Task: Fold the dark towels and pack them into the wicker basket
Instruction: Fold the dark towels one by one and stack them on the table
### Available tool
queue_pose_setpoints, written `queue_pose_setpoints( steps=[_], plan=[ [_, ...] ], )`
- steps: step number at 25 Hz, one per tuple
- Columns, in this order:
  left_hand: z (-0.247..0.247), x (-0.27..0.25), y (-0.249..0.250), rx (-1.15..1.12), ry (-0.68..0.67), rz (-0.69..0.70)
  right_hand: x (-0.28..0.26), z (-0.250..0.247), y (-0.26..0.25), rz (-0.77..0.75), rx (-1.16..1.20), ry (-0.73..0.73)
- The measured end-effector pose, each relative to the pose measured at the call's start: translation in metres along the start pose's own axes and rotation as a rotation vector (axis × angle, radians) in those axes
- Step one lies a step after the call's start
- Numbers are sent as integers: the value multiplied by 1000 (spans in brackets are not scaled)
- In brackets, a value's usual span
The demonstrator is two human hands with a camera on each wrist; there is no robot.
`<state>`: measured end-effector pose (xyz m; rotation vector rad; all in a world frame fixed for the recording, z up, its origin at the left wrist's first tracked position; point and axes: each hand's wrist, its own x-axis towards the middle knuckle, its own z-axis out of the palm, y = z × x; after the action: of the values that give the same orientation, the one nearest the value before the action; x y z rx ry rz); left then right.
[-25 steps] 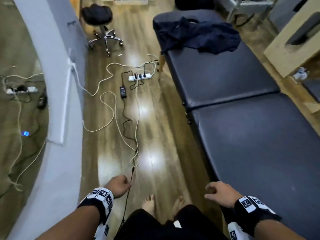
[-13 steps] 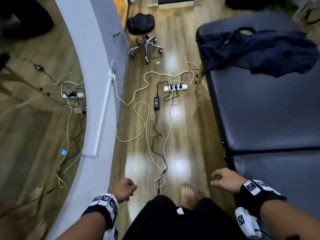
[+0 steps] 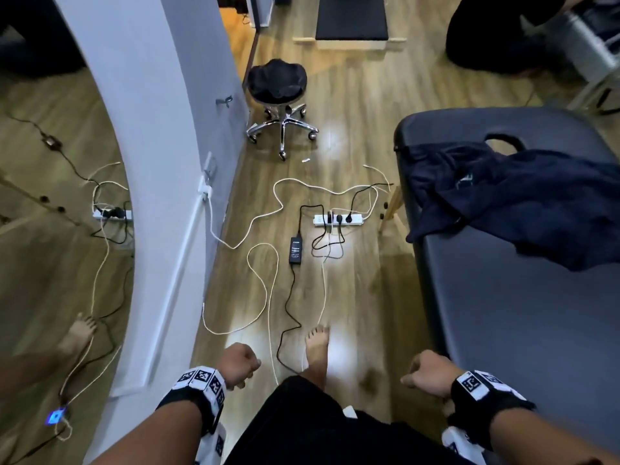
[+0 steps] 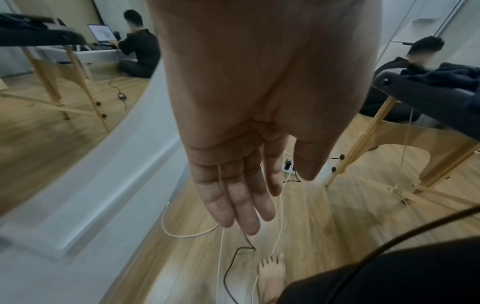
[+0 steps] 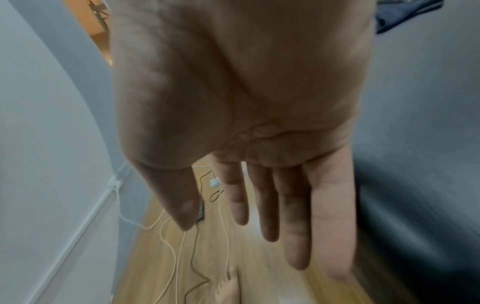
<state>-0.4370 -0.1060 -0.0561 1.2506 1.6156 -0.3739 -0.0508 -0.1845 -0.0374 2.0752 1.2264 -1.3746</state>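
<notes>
A rumpled heap of dark navy towels (image 3: 523,203) lies on the far end of the dark padded massage table (image 3: 520,313), to my right and ahead. It also shows at the table's edge in the left wrist view (image 4: 446,78) and at the top right of the right wrist view (image 5: 400,18). My left hand (image 3: 240,364) hangs by my hip above the floor, fingers relaxed and holding nothing (image 4: 241,195). My right hand (image 3: 426,372) hangs beside the table's near edge, also empty with loose fingers (image 5: 259,195). No wicker basket is in view.
White and black cables trail over the wooden floor around a power strip (image 3: 338,219) and a black adapter (image 3: 295,250). A black wheeled stool (image 3: 277,85) stands ahead. A pale wall (image 3: 151,162) with a mirror runs along the left. My bare foot (image 3: 317,347) is among the cables.
The view has advanced along the table and swung left; the towel heap now sits nearer and further right. Both hands still hang empty at my sides.
</notes>
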Motion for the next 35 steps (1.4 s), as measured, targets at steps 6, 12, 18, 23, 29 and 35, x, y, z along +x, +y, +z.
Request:
queue_pose_setpoints(
  steps=[6, 12, 18, 23, 29, 35],
  plan=[
    [-87, 89, 114, 83, -97, 128, 31, -116, -42, 41, 53, 123],
    [-134, 151, 255, 371, -91, 330, 55, -203, -33, 31, 217, 317],
    [-133, 172, 405, 592, -67, 543, 70, -283, -13, 63, 343, 709],
    [-102, 166, 510, 693, -60, 780, 98, -335, -3, 60, 428, 904],
    [-67, 138, 582, 701, -166, 1101, 83, -349, 7, -16, 691, 998],
    [-6, 102, 610, 764, -353, 1272, 7, -321, 16, 45, 697, 1262]
  ],
)
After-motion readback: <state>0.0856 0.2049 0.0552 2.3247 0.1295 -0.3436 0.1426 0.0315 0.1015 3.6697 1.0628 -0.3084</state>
